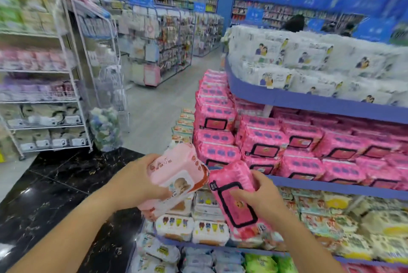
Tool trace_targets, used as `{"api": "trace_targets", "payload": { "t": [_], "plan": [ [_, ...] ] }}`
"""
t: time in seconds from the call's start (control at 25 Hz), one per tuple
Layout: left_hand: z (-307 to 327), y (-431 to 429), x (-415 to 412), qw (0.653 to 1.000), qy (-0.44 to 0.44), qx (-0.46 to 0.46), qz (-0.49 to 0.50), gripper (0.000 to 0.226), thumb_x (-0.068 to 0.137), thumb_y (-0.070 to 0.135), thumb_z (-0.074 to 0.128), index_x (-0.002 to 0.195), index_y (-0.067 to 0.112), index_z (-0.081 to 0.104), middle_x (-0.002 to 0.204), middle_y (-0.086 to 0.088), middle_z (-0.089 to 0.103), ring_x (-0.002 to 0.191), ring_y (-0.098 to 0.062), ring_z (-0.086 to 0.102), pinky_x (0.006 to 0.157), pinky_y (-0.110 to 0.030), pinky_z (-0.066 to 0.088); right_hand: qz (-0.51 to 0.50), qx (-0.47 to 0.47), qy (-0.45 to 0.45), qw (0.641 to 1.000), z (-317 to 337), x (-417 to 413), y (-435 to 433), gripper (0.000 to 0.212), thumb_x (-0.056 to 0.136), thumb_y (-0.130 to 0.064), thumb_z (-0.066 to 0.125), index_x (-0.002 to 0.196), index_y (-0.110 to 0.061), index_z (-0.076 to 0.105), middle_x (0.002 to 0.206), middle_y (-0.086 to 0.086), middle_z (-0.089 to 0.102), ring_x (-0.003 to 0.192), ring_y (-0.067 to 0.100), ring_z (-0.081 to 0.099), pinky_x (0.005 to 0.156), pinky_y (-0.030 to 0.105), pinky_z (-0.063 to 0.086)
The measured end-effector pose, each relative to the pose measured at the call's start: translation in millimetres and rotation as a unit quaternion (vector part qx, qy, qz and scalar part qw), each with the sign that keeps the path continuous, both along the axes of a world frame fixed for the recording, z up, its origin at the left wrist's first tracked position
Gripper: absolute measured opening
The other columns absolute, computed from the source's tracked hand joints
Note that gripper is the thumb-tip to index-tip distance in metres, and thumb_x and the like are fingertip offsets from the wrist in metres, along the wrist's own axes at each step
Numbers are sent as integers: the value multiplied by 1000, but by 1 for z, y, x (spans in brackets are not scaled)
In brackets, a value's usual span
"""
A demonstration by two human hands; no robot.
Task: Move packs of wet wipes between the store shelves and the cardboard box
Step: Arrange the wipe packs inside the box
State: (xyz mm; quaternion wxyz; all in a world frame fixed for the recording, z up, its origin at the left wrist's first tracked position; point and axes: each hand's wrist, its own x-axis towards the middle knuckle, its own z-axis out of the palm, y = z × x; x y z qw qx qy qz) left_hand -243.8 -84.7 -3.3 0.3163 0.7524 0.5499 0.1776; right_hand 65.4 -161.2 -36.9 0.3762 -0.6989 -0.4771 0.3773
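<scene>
- The left hand grips a pale pink pack of wet wipes from its left side, with the thumb lying across the printed front near a baby's picture and the other fingers curled behind it
- The right hand holds a bright pink pack that has a black-outlined flap on its face; the thumb presses on the flap and the fingers wrap round the pack's right edge
- Both packs are held tilted in the air in front of the blue-edged shelves; their upper corners come just beside each other, and whether they touch cannot be told
- Behind the hands, the middle shelf carries stacked pink packs of the same kind as the one in the right hand, piled several high in rows
- The top shelf bears white packs printed with cartoon figures
- The shelf below the hands holds mixed packs in white, yellow and green, some lying directly beneath the two held packs
- To the left stands a white wire rack filled with goods in pale colours, too blurred to name
- Under the bare forearms lies a black marble floor, which gives way to grey tile further down the aisle
- More racks of goods and blue signs fill the back of the store, too blurred to read
</scene>
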Motion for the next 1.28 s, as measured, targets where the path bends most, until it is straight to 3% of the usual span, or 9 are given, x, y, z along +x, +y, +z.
{"api": "trace_targets", "payload": {
  "t": [0.12, 0.32, 0.52, 0.64, 0.76, 0.92, 1.04, 1.16, 1.28],
  "plan": [
    [28, 56, -17, 998, 38, 35, -45, 71, 58, 53, 87, 116, 48, 46, 103, 22, 63, 85, 0, 63, 77, -28, 55, 33, 2, -168, 985, 39, -9, 69, 101, 72, -47, 84, 154, -23, 31, 154, -4, 39, 130, 19, 49, 99, 33, 46],
    [61, 133, -25, 987, 91, 77, -104, 76, 62, 57, 82, 124, 52, 38, 106, 25, 57, 87, -2, 63, 76, -26, 56, 101, 6, -328, 939, 68, -10, 199, 101, 73, -46, 83, 155, -22, 29, 159, 0, 35, 140, 21, 42, 110, 36, 40],
    [43, 171, -41, 984, 116, 81, -110, 82, 58, 61, 76, 129, 53, 36, 108, 27, 56, 91, 0, 61, 80, -23, 53, 169, -6, -525, 834, 28, 11, 288, 92, 74, -55, 78, 151, -26, 36, 140, 2, 45, 130, 26, 45, 105, 39, 43],
    [31, 177, -54, 986, 119, 52, -101, 80, 58, 60, 77, 124, 58, 31, 110, 29, 55, 93, 3, 59, 80, -19, 51, 97, 71, -602, 790, -12, 24, 288, 79, 76, -64, 72, 141, -25, 48, 125, 0, 51, 116, 23, 50, 98, 37, 46],
    [20, 179, -54, 989, 103, 29, -100, 77, 56, 58, 81, 121, 54, 40, 107, 27, 58, 91, 1, 60, 76, -19, 51, 52, 111, -527, 841, -35, 26, 278, 70, 83, -51, 73, 142, -19, 52, 136, 1, 54, 124, 24, 51, 104, 39, 44],
    [21, 181, -36, 991, 55, 13, -125, 73, 59, 48, 89, 119, 47, 48, 105, 24, 62, 90, 0, 62, 75, -23, 54, 27, 68, -359, 930, -15, 8, 257, 56, 92, -29, 70, 144, -20, 51, 147, 1, 49, 134, 21, 46, 113, 37, 36],
    [24, 183, -13, 986, 31, 3, -165, 69, 63, 41, 91, 116, 49, 48, 105, 23, 63, 88, 2, 64, 69, -18, 52, 3, 84, -133, 988, 18, -18, 211, 36, 95, -35, 65, 130, -28, 62, 136, -9, 59, 123, 11, 57, 107, 38, 44],
    [43, 178, 17, 972, 13, -20, -235, 60, 63, 36, 92, 109, 46, 55, 104, 20, 67, 84, 5, 66, 67, -15, 53, 66, 81, 119, 987, 43, -48, 149, 43, 91, -50, 64, 131, -36, 58, 128, -17, 66, 117, 4, 62, 101, 33, 50],
    [65, 165, 52, 951, 19, -16, -307, 54, 62, 43, 91, 109, 42, 64, 102, 16, 69, 87, -1, 67, 76, -27, 58, 19, 102, 209, 972, 45, -52, 107, 54, 82, -37, 79, 131, -25, 59, 121, -1, 72, 109, 22, 70, 87, 37, 58]
  ]
}}
